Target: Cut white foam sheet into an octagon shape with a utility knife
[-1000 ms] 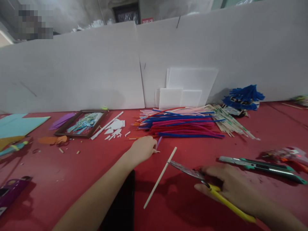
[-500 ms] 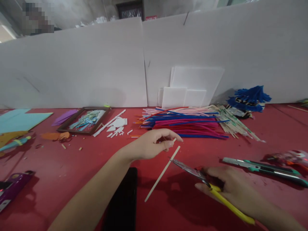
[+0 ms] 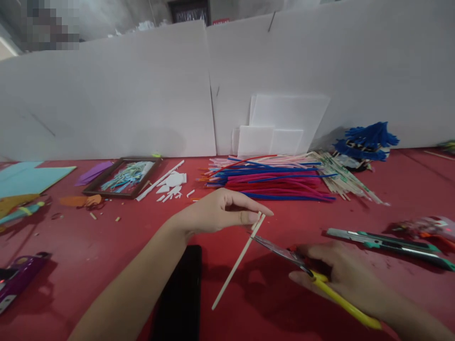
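Note:
My left hand is closed in a pinch, with a short piece of wooden stick at its thumb and fingertips. Right beside that piece is the upper end of a long thin wooden stick, which slants down to the left. My right hand is wrapped round yellow-handled scissors. Their blade tips meet the long stick a little below its upper end. Whether the left fingers also grip the long stick is hard to see.
Pipe cleaners lie in a pile at the back, beside bagged sticks. A utility knife lies at right, a black phone-like slab under my left forearm. A framed tray and white scraps are at left.
My left fingertips have closed in, bringing the short piece against the long stick's upper end. The long stick's lower end has dipped slightly. The scissors stay nearly in place.

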`<state>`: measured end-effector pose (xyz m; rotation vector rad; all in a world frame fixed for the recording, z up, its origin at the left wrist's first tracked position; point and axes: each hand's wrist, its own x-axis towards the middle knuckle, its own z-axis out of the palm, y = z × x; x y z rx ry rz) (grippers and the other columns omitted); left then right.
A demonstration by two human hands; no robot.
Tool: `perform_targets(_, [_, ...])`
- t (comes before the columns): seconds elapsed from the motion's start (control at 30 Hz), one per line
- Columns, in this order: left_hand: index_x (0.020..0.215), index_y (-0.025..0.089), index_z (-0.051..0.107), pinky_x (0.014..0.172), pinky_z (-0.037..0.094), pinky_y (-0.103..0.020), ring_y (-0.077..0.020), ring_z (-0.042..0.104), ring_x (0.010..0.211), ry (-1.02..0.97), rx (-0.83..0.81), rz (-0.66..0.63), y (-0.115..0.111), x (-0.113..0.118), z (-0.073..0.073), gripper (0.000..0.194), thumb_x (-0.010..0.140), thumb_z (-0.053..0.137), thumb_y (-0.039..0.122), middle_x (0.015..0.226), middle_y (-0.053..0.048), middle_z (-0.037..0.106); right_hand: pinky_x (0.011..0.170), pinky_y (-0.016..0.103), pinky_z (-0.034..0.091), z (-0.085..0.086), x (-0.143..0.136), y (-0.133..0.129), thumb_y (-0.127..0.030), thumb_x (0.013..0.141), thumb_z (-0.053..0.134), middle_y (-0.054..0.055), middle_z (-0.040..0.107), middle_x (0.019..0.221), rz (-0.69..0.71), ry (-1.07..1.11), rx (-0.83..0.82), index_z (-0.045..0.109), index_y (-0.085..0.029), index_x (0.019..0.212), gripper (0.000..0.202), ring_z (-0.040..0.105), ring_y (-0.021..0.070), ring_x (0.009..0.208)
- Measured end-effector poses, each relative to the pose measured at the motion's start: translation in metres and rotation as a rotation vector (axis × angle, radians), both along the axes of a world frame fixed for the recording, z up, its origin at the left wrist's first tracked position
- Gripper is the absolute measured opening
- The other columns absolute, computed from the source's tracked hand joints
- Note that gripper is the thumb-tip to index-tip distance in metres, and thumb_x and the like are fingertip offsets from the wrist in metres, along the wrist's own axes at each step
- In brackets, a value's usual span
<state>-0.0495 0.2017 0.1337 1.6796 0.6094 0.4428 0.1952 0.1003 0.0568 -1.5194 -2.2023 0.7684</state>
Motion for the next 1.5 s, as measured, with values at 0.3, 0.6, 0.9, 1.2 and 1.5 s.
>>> perform_targets(0.3, [0.098, 0.017, 0.073, 0.071, 0.050, -0.021, -0.0084, 0.062, 0.072, -0.032, 0.031, -0.036, 0.000, -0.001, -0.002, 0.016, 0.085, 0.065, 0.015, 0.074, 0.002, 0.066, 0.042, 0.026, 0.023, -0.001, 0.000, 0.003, -0.057, 0.084, 0.056, -0.004, 0.042, 0.049, -0.009, 0.003, 0.034, 0.041, -0.023, 0.056, 0.046, 0.032, 0.0101, 0.044])
perform_targets(0.6, [0.097, 0.016, 0.069, 0.068, 0.050, -0.023, -0.0106, 0.063, 0.072, -0.001, 0.082, -0.017, -0.002, -0.001, -0.004, 0.014, 0.085, 0.065, 0.021, 0.078, -0.001, 0.067, 0.042, 0.025, 0.024, 0.000, 0.000, 0.001, -0.054, 0.085, 0.054, -0.004, 0.042, 0.050, -0.011, -0.002, 0.013, 0.041, -0.023, 0.056, 0.045, 0.034, 0.0103, 0.044])
perform_targets(0.9, [0.105, 0.019, 0.066, 0.080, 0.052, -0.031, -0.0159, 0.065, 0.086, 0.326, 0.397, 0.130, 0.024, -0.013, -0.021, 0.018, 0.092, 0.057, 0.028, 0.092, -0.003, 0.069, 0.043, 0.024, 0.026, -0.003, 0.002, 0.003, -0.059, 0.082, 0.055, -0.005, 0.036, 0.052, -0.104, 0.014, -0.008, 0.039, -0.023, 0.057, 0.046, 0.034, 0.0108, 0.047])
perform_targets(1.2, [0.123, 0.018, 0.057, 0.087, 0.054, -0.046, -0.0237, 0.062, 0.105, 0.715, 0.674, 0.257, 0.049, -0.027, -0.063, 0.037, 0.093, 0.062, 0.039, 0.125, -0.009, 0.059, 0.044, 0.025, 0.028, -0.014, 0.006, 0.003, -0.064, 0.081, 0.057, -0.005, 0.037, 0.053, -0.218, 0.072, 0.005, 0.043, -0.023, 0.059, 0.049, 0.036, 0.0115, 0.049])
perform_targets(1.5, [0.097, 0.019, 0.068, 0.082, 0.052, -0.033, -0.0180, 0.066, 0.091, 0.385, 0.718, 0.416, -0.006, 0.017, -0.014, 0.023, 0.096, 0.046, 0.024, 0.099, -0.004, 0.073, 0.041, 0.028, 0.027, -0.023, 0.005, 0.007, -0.063, 0.085, 0.052, -0.003, 0.042, 0.046, -0.385, 0.075, 0.264, 0.046, -0.024, 0.057, 0.049, 0.039, 0.0131, 0.043])
